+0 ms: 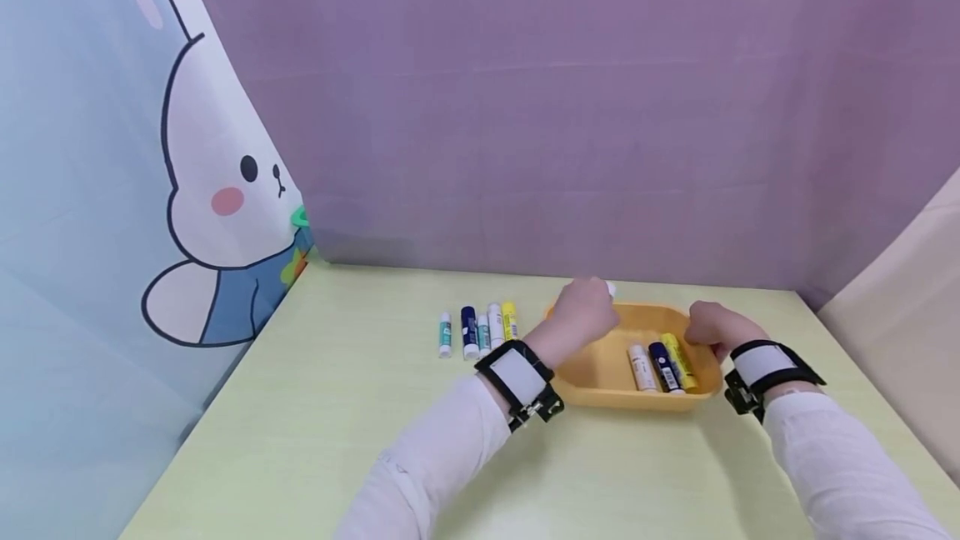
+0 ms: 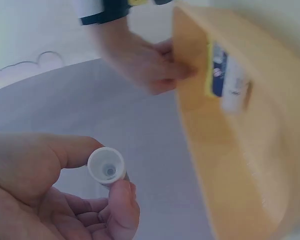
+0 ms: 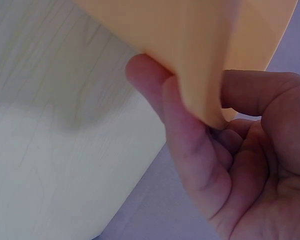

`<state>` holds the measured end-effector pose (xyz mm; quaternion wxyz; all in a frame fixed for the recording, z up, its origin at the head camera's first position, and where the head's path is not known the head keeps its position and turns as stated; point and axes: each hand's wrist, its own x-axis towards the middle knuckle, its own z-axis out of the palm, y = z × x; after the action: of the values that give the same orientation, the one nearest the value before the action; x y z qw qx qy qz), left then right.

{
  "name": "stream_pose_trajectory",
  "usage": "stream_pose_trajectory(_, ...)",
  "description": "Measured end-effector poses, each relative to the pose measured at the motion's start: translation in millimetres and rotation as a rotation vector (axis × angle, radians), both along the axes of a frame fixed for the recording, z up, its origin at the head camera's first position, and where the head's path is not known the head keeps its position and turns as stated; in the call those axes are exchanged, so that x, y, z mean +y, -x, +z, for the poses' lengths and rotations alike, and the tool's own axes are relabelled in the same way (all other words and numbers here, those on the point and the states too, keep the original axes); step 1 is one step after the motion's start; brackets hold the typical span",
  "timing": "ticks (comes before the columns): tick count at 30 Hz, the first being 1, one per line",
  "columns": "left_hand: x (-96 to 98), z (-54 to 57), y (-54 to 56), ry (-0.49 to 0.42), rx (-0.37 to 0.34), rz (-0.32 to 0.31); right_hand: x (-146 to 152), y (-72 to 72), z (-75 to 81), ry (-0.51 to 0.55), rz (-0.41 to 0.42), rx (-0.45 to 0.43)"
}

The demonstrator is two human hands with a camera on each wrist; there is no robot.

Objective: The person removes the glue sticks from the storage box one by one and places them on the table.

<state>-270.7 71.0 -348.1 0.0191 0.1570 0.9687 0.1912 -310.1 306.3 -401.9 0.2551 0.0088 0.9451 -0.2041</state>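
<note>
My left hand [image 1: 588, 311] is over the far left side of an orange plastic basket [image 1: 596, 398]. Thumb and finger pinch a white glue stick [image 2: 106, 166], its hollow round end facing the left wrist camera; most of its length is hidden. At the basket's right end, my right hand [image 1: 718, 327] grips the rim, thumb inside and fingers outside under the wall. Inside the basket lie a white glue stick [image 1: 642, 368], a navy one [image 1: 665, 367] and a yellow one [image 1: 678, 361], side by side toward the right.
Left of the basket, several glue sticks lie in a row on the pale table [image 1: 315, 432]: small teal-and-white ones [image 1: 446, 335], a navy one [image 1: 469, 332], a white one [image 1: 496, 325] and a yellow one [image 1: 510, 321]. A purple curtain [image 1: 555, 107] hangs behind the table.
</note>
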Motion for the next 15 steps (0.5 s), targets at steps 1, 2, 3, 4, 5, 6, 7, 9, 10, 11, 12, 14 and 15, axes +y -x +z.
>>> stream_pose_trajectory(1, -3.9, 2.8, -0.3, -0.021, 0.003, -0.005, 0, -0.5, 0.3, -0.003, -0.001, 0.000)
stream_pose_trajectory(2, -7.9, 5.8, -0.6, -0.048, -0.004, -0.006, 0, -0.5, 0.1, -0.007, -0.001, 0.000)
stream_pose_trajectory(3, -12.1, 8.4, -0.5, -0.082, -0.014, -0.010, 0, -0.1, -0.1, -0.008, -0.002, -0.001)
stream_pose_trajectory(4, -16.7, 11.4, -0.3, -0.112, -0.016, -0.014, 0, 0.3, -0.4, -0.008, -0.003, -0.002)
stream_pose_trajectory(5, -21.3, 14.3, -0.2, -0.133, -0.017, -0.022, 0, 1.0, -0.7, -0.006, -0.005, -0.003)
stream_pose_trajectory(6, -25.8, 17.7, -0.3, -0.158, -0.018, -0.031, 0, 1.7, -1.0, -0.008, -0.007, -0.004)
stream_pose_trajectory(7, -30.5, 20.9, -0.7, -0.175, -0.017, -0.038, 0, 1.9, -0.9, -0.011, -0.012, -0.003)
stream_pose_trajectory(9, -39.7, 27.2, -1.5, -0.191, 0.002, -0.050, 1, 2.9, -1.3, -0.008, -0.015, -0.005)
stream_pose_trajectory(10, -44.4, 30.5, -2.3, -0.194, 0.013, -0.050, 1, 3.1, -1.3, -0.006, -0.015, -0.006)
stream_pose_trajectory(11, -49.2, 33.8, -3.3, -0.202, 0.015, -0.046, 1, 2.9, -1.2, -0.004, -0.016, -0.006)
stream_pose_trajectory(12, -54.2, 36.8, -4.2, -0.211, 0.018, -0.040, 1, 2.6, -1.0, -0.002, -0.014, -0.005)
stream_pose_trajectory(14, -64.5, 42.1, -6.0, -0.234, 0.013, -0.021, 0, 1.9, -1.0, 0.005, -0.010, -0.005)
stream_pose_trajectory(15, -69.7, 44.5, -6.8, -0.250, 0.001, -0.012, 0, 1.4, -0.8, 0.003, -0.010, -0.002)
